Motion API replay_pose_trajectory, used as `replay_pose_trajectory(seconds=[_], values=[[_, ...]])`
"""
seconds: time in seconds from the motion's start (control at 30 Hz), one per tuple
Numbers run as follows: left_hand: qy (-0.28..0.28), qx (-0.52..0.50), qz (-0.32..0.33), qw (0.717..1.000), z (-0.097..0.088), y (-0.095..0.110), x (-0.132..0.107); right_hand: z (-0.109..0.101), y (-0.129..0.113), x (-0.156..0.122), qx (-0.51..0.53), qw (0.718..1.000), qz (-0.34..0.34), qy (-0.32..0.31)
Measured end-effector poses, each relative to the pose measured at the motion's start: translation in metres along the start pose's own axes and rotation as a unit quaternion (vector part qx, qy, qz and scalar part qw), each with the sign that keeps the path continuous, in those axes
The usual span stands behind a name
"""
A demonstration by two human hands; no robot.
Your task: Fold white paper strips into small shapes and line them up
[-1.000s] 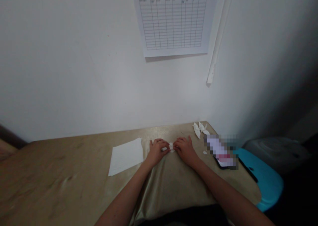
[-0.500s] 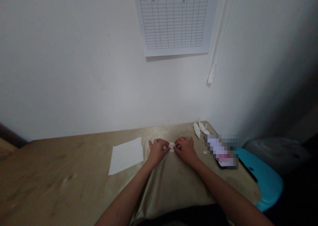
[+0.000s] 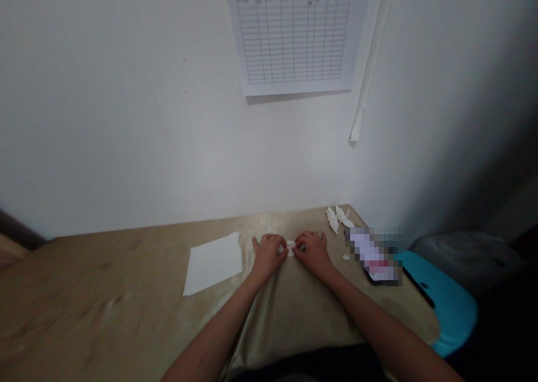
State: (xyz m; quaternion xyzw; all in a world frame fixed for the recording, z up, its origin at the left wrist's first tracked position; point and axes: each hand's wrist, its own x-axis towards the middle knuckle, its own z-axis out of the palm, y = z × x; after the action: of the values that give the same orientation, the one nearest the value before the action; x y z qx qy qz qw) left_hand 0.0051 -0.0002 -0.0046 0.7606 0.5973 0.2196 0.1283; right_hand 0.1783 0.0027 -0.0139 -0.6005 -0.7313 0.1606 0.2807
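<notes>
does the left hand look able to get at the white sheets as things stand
Probably yes: the left hand rests just beside the white sheets with nothing seen between them, though it is pinching the small paper piece.

Left hand [image 3: 268,257] and right hand [image 3: 315,255]: bare. Forearms [image 3: 218,321]: uncovered. Garment [image 3: 313,364]: black, visible at lower edge.

The left hand [image 3: 268,254] and right hand [image 3: 313,253] covered both ends of the small white paper [image 3: 290,249], its folds too small to tell. The view's edge cut off the printed sheet [image 3: 294,43] on the far wall [image 3: 126,119], its headings unreadable. Pixelation blurred most of the phone [image 3: 372,256] on the right.
</notes>
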Motion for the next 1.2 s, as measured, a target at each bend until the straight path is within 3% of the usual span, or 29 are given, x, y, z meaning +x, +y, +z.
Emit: replay_pose_trajectory(seconds=[0.57,0.97,1.2], values=[[-0.019,0.026,-0.067,0.997,-0.003,-0.01,0.003,-0.001,0.001,-0.001,-0.016,1.0,-0.015,-0.017],[-0.046,0.026,-0.067,0.996,-0.002,-0.016,0.008,-0.005,0.0,0.0,-0.014,0.999,-0.004,-0.052],[-0.093,0.032,-0.055,0.994,-0.009,-0.019,0.008,-0.005,0.007,0.003,-0.009,0.997,-0.007,-0.074]])
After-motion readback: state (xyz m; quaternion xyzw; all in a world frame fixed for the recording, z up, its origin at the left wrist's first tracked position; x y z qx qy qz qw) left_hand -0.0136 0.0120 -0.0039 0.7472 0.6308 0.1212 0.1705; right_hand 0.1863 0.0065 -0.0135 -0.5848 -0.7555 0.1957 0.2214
